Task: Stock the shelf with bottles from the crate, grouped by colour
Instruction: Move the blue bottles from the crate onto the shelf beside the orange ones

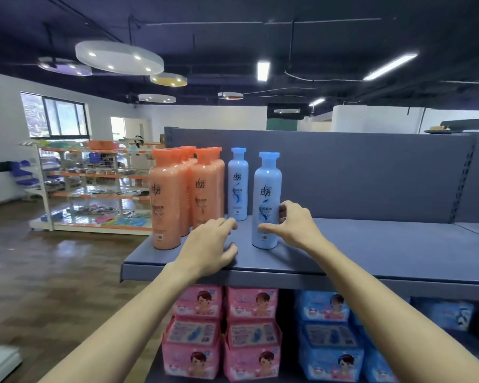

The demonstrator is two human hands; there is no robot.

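We find the near blue bottle (266, 200) upright on the shelf (371, 244), right of a second blue bottle (237, 185) and the orange bottles (177, 194) grouped at left. We judge it rigid, smooth plastic, moderately heavy if full, best gripped at mid-body. Our right hand (291, 225) curls around its lower body. Our left hand (213, 244) rests relaxed on the shelf, holding nothing.

Two blue bottles (266, 200), about five orange bottles (168, 200), two hands (210, 244).
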